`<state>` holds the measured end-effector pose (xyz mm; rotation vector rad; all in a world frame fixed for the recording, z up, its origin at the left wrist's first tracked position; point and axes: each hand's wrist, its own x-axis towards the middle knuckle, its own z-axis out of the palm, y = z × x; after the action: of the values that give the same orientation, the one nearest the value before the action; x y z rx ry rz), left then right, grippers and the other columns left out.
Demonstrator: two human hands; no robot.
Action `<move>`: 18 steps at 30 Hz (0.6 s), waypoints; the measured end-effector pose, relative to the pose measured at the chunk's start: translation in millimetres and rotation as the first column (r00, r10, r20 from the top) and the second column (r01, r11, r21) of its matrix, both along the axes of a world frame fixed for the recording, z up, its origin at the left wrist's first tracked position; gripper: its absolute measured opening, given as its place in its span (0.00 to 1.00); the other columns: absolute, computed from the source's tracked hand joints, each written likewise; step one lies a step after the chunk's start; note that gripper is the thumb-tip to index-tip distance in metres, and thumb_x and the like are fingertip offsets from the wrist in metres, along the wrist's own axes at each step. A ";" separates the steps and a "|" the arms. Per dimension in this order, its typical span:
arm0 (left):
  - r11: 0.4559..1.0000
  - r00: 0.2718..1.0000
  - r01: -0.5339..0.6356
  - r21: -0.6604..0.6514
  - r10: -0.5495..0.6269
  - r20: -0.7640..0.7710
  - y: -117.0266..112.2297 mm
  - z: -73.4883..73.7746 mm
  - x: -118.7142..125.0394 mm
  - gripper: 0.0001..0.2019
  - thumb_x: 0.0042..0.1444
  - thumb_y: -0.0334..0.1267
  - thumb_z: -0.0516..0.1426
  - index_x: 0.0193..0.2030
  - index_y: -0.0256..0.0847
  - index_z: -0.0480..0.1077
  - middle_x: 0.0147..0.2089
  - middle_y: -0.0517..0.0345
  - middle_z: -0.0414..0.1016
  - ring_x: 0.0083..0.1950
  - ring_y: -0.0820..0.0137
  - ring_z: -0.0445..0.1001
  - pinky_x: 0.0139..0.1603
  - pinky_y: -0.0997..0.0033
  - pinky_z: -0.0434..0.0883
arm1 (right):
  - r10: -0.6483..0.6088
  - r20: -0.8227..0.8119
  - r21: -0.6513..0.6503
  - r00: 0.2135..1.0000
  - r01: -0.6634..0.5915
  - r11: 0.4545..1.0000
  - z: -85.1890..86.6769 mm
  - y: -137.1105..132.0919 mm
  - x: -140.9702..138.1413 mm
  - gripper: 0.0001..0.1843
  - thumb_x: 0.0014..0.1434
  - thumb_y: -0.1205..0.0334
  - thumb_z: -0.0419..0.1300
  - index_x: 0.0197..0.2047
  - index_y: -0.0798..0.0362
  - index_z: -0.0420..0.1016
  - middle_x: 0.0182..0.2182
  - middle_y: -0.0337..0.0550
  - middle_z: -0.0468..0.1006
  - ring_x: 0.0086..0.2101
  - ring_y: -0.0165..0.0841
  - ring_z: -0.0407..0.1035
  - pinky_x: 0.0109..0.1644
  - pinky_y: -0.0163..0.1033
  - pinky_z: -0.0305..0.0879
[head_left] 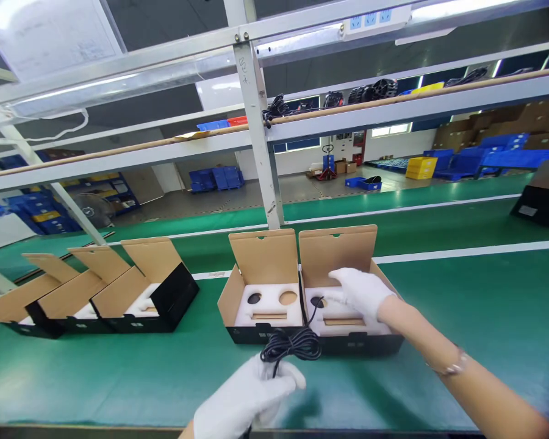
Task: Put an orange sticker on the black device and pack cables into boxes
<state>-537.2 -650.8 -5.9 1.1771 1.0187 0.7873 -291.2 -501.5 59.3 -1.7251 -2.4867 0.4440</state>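
My left hand, in a white glove, is closed around a black cable coiled into a bundle. One end of the cable rises toward the right-hand box, near a round hole in its foam. My right hand, also gloved, reaches over the white foam insert of that box. Its thumb and fingers are apart, with the fingertips close to the cable's end; whether they touch it I cannot tell. Beside it stands a second open box whose foam insert has round and slot-shaped cutouts.
Several more open black boxes stand in a row at the left of the green bench. A metal upright rises behind the middle boxes. Above runs a shelf with cables and black parts. Another black box sits far right.
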 end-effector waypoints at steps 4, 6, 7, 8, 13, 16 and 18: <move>0.990 0.987 0.140 -0.001 -0.140 -0.082 29.4 57.6 12.1 0.08 0.58 0.38 0.56 0.40 0.39 0.74 0.22 0.67 0.59 0.18 0.79 0.46 0.19 0.74 0.44 | 0.375 -0.275 0.003 0.885 -0.389 0.921 26.3 -41.0 -8.4 0.24 0.51 0.43 0.69 0.49 0.44 0.77 0.38 0.36 0.81 0.38 0.38 0.74 0.40 0.37 0.67; 0.990 0.963 0.082 0.116 -0.049 -0.264 40.8 78.8 21.6 0.08 0.56 0.34 0.55 0.40 0.41 0.74 0.29 0.65 0.68 0.21 0.79 0.54 0.22 0.75 0.52 | 0.380 -0.408 0.042 0.830 -0.399 0.916 33.6 -48.9 -7.8 0.16 0.54 0.48 0.67 0.43 0.46 0.78 0.36 0.36 0.81 0.36 0.37 0.73 0.38 0.37 0.65; 0.971 0.934 0.033 0.238 0.055 -0.354 47.0 85.8 25.1 0.08 0.56 0.35 0.56 0.41 0.43 0.75 0.32 0.64 0.72 0.24 0.77 0.60 0.26 0.75 0.59 | 0.329 -0.463 0.055 0.823 -0.344 0.937 35.6 -48.9 -5.2 0.14 0.55 0.50 0.66 0.41 0.48 0.78 0.35 0.38 0.81 0.36 0.37 0.73 0.38 0.37 0.65; 0.925 0.896 -0.018 0.380 0.183 -0.404 54.0 90.2 27.9 0.07 0.56 0.37 0.58 0.40 0.45 0.76 0.34 0.64 0.75 0.29 0.74 0.67 0.32 0.74 0.64 | 0.254 -0.512 0.056 0.820 -0.264 0.963 36.5 -46.9 -1.4 0.14 0.56 0.50 0.65 0.40 0.49 0.77 0.34 0.39 0.80 0.36 0.36 0.73 0.37 0.37 0.64; 0.680 0.801 -0.242 0.692 0.543 -0.253 99.6 85.8 49.3 0.09 0.58 0.47 0.58 0.35 0.45 0.75 0.41 0.59 0.76 0.49 0.64 0.69 0.57 0.66 0.62 | 0.003 -0.801 -0.184 0.598 -0.252 0.950 33.0 -27.4 16.4 0.22 0.58 0.42 0.62 0.41 0.53 0.69 0.29 0.39 0.77 0.28 0.32 0.71 0.32 0.38 0.66; 0.784 0.889 -0.152 0.602 0.374 -0.263 116.7 85.1 77.0 0.24 0.66 0.52 0.41 0.36 0.42 0.74 0.37 0.55 0.75 0.43 0.64 0.71 0.51 0.64 0.67 | -0.032 -0.862 -0.262 0.505 -0.391 0.882 31.1 -21.1 17.0 0.23 0.57 0.43 0.64 0.43 0.54 0.68 0.29 0.41 0.79 0.28 0.34 0.74 0.36 0.41 0.72; 0.856 0.943 -0.014 0.517 0.183 -0.278 118.3 90.9 94.4 0.29 0.67 0.56 0.37 0.39 0.40 0.73 0.35 0.55 0.74 0.40 0.66 0.71 0.47 0.65 0.70 | -0.031 -0.854 -0.252 0.519 -0.361 0.898 30.8 -19.4 17.4 0.21 0.56 0.44 0.64 0.41 0.54 0.70 0.28 0.41 0.80 0.28 0.35 0.75 0.37 0.41 0.73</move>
<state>-442.8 -532.4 85.0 1.7642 1.1820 1.0099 -273.8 -520.9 90.1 -0.8966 -1.8449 1.4975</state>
